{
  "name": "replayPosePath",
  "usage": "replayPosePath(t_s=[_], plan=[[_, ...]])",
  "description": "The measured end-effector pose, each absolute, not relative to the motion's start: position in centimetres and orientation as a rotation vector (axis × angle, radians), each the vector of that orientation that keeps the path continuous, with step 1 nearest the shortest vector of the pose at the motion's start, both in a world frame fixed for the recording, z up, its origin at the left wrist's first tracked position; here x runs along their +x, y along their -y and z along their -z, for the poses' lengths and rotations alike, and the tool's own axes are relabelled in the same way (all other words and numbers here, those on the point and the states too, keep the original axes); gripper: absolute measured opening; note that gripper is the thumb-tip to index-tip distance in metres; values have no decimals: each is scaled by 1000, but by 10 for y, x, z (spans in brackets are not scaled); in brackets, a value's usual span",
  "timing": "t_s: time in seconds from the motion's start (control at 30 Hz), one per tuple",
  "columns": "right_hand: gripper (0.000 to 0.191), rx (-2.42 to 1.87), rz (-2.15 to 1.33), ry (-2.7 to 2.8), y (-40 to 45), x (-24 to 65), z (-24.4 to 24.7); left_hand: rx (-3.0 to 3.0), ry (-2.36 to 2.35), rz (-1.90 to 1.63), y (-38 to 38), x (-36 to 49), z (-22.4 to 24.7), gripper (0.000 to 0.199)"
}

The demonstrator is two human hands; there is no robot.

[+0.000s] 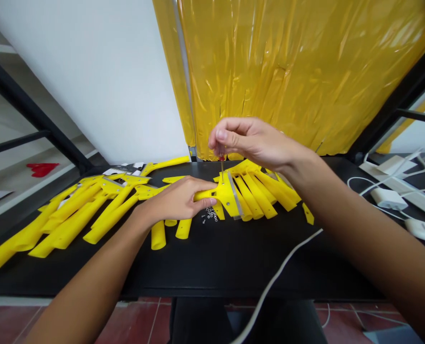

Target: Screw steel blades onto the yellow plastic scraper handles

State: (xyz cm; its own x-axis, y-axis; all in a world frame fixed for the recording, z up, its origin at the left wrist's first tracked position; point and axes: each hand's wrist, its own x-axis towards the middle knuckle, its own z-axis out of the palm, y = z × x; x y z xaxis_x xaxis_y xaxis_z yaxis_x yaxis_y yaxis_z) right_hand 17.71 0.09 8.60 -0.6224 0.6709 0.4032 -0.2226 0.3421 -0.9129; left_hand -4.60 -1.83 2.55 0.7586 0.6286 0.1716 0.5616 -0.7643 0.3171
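Note:
My left hand [189, 196] is closed around the handle of a yellow scraper [228, 195] with a metal blade along its right edge. Above it, my right hand [244, 141] pinches a small screwdriver [222, 165] with a reddish handle. The screwdriver stands upright, its thin shaft reaching down to the upper part of the scraper head. Small screws and nuts [210, 216] lie on the black table just below the scraper. Several yellow scraper parts [260, 193] rest behind and to the right of it.
Many yellow scrapers [76, 203] are piled on the left of the black table [241, 258]. White cables and chargers [387, 198] lie at the right, and a white cord [280, 272] crosses the front edge. Yellow plastic sheeting [277, 71] hangs behind, with black frame posts [29, 102] at the sides.

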Motion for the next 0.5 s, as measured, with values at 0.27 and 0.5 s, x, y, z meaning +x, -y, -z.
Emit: replayPosePath(t_s=[0.27,0.5], plan=[[25,-400,-1377,1864,3,189,-95,2707,-906,-396,20,-45,-28,26],[31,-392,-1524,1685,1,171,-82,2698,-947,-404,16,-48,-24,26]])
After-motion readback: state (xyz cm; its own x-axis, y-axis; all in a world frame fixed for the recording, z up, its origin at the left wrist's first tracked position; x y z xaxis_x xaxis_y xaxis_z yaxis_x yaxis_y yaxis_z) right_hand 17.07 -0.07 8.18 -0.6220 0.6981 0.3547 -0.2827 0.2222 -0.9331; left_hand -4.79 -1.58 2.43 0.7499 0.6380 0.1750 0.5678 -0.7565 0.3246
